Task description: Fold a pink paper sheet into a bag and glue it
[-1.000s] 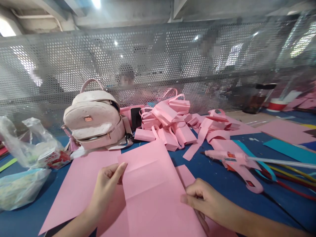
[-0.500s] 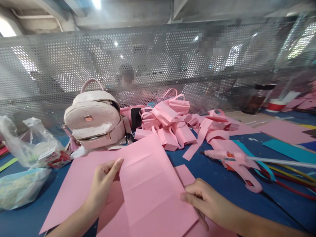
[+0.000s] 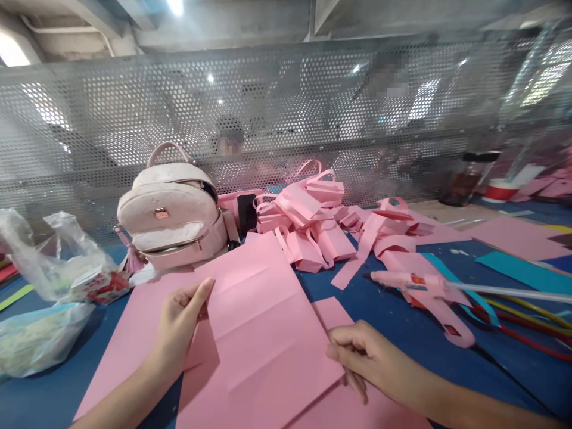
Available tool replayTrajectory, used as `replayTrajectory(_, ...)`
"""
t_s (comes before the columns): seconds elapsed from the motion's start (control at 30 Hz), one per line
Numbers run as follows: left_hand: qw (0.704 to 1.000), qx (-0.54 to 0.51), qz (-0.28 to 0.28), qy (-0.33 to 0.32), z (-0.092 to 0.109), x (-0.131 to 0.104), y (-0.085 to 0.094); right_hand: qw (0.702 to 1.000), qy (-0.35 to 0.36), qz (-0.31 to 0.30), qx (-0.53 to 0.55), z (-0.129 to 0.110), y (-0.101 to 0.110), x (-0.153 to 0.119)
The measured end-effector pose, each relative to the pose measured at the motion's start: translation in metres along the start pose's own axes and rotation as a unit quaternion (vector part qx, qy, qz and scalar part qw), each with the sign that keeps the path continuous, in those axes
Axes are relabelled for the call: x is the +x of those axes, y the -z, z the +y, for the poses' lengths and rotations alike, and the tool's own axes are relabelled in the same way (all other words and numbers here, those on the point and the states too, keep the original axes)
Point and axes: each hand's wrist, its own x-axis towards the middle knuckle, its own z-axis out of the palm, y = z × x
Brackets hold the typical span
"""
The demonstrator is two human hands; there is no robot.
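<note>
A pink paper sheet (image 3: 268, 322) with several crosswise creases is held up at a tilt between my two hands. My left hand (image 3: 183, 319) pinches its left edge between thumb and curled fingers. On the opposite edge, lower down, my right hand (image 3: 361, 354) grips it with the thumb on top and fingers underneath. More pink paper (image 3: 138, 316) lies flat on the blue table below. Beyond the held sheet is a heap of small folded pink paper bags (image 3: 308, 208) with looped handles. To the right of my right hand lies a pink glue gun (image 3: 424, 292) with a clear glue stick in its back.
A pale pink backpack (image 3: 174, 214) and a black phone (image 3: 246, 213) stand at the back. Plastic bags (image 3: 40, 339) are on the left. Coloured strips (image 3: 527, 271), a glue gun cord and a dark jar (image 3: 462, 179) occupy the right. A perforated metal screen (image 3: 286, 107) closes the far side.
Both hands have shifted slightly left with the creased sheet. Its upper end now reaches a little higher beside the heap. My grip on both edges is the same.
</note>
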Motion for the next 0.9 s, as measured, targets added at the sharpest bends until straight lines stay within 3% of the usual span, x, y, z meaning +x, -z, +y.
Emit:
replayTrajectory(0.13, 1.000, -0.003, -0.002, 0.007, 0.002, 0.001, -0.001, 0.999, -0.007, 0.026, -0.019, -0.003, 0.000, -0.001)
replayTrajectory(0.3, 1.000, 0.001, 0.005, -0.001, 0.005, 0.003, -0.003, 1.000, 0.011, 0.011, 0.011, -0.004, 0.000, 0.000)
replayTrajectory(0.47, 0.999, 0.023, 0.014, -0.029, 0.003, 0.006, 0.001, 0.999, 0.013, 0.014, -0.048, -0.007, 0.002, -0.002)
replayTrajectory(0.67, 0.998, 0.053, 0.009, -0.045, 0.006, 0.006, 0.006, 0.999, 0.030, -0.036, 0.019, -0.005, 0.000, -0.003)
replayTrajectory(0.8, 0.997, 0.060, -0.025, -0.033, 0.008, 0.001, 0.001, 0.997, 0.047, -0.053, -0.006, -0.007, 0.001, -0.002)
replayTrajectory(0.9, 0.994, 0.061, -0.087, 0.001, 0.003, -0.016, -0.013, 0.997, 0.060, -0.009, -0.050, -0.009, 0.003, -0.002)
